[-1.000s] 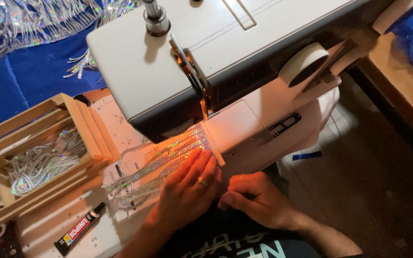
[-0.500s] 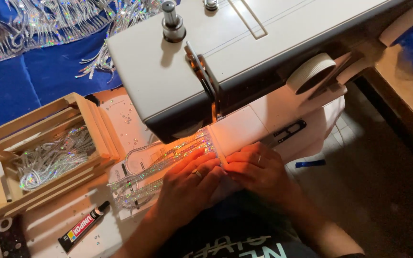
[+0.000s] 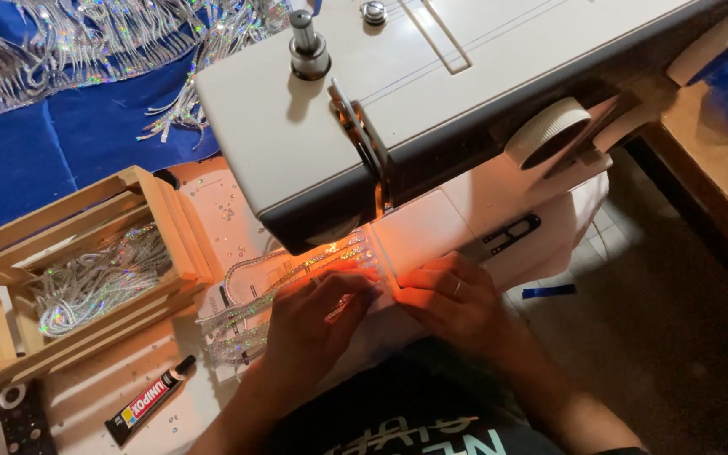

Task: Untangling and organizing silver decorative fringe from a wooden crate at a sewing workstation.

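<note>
A white sewing machine stands across the table, its lamp throwing orange light under the needle. A strip of silver sequin trim runs from the lower left up to the needle area. My left hand lies flat on the trim, fingers pressing it down just in front of the needle. My right hand, a ring on one finger, rests beside it on the machine bed, fingertips at the edge of the strip. Neither hand lifts anything.
A wooden crate with silver trim inside sits at the left. A black glue tube lies near the front edge. Small black snips rest on the machine bed. Blue cloth with silver fringe covers the far left.
My right hand has slid up from near my body to the machine bed beside the needle. My left hand stays pressed on the trim. The view has shifted a little.
</note>
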